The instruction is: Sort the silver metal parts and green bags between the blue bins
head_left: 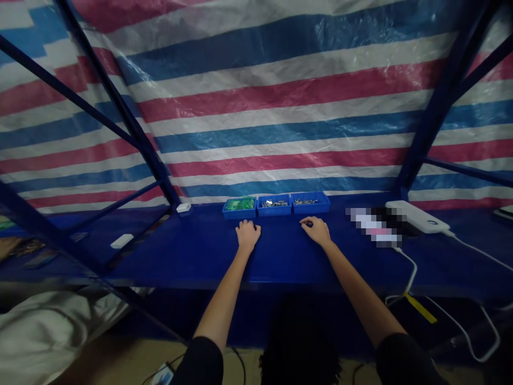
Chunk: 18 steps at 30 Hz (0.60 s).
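Note:
My left hand (pixel 247 233) rests on the blue table (pixel 200 256) as a loose fist, just in front of a blue tray of green parts (pixel 239 206). My right hand (pixel 316 229) lies on the table with its fingers curled and pinched together; what they hold, if anything, is too small to see. It sits in front of a blue tray of small metal parts (pixel 310 202). A third blue tray of metal parts (pixel 274 203) stands between the other two. Neither hand touches a tray.
A white power bank (pixel 417 216) with a white cable (pixel 409 267) lies at the right, beside a blurred-out object. Two small white items (pixel 183 207) (pixel 122 241) lie at the left. Blue frame bars (pixel 132 128) and a striped tarp (pixel 280 96) stand behind.

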Tool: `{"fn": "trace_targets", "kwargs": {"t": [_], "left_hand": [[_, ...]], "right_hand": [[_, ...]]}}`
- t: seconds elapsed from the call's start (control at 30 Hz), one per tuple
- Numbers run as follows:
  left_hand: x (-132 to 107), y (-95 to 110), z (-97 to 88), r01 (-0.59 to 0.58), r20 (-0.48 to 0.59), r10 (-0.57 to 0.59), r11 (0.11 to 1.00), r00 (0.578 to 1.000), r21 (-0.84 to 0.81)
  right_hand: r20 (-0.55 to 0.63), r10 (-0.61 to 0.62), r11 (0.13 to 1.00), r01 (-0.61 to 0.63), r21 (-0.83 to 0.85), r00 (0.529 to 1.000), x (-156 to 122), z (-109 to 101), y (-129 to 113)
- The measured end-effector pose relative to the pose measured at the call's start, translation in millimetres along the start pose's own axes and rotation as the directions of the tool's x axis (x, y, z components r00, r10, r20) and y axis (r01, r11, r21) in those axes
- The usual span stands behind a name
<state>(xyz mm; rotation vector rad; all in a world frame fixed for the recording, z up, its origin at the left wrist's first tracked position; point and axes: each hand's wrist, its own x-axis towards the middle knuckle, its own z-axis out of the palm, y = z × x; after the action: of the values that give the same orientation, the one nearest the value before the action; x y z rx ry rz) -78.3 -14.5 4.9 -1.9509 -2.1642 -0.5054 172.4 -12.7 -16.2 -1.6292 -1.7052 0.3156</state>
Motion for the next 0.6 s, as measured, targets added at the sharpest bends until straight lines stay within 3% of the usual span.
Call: {"fn": "trace_targets", "kwargs": {"t": [0.23,0.37,0.47,0.6], "left_hand": [[-7,-1,-2.8,-0.02,0.006,0.02,1.0,1.0,-0.013],[-7,-2,-3.4,-0.065,0.007,0.065,0.998,0.998,-0.017],[-9,-2,-5.4,-0.104,0.022,0.105,0.994,0.994,-0.033],[-18,1,-10.3,-0.094,0.015,0.095,0.995,0.995,-0.04]], "right_hand": [[-0.008,-0.069,0.994,0.068,-0.085,0.998,-4,4,-2],[-0.185,-0.076,0.994,0.059,-0.097,0.98,-2,4,-3],[-0.362,-0.076,0.99,0.028,-0.137,0.929,4,3,-5],[-0.354,-0.164,0.953,0.055,-0.298,0.921,12,8,-5]]}}
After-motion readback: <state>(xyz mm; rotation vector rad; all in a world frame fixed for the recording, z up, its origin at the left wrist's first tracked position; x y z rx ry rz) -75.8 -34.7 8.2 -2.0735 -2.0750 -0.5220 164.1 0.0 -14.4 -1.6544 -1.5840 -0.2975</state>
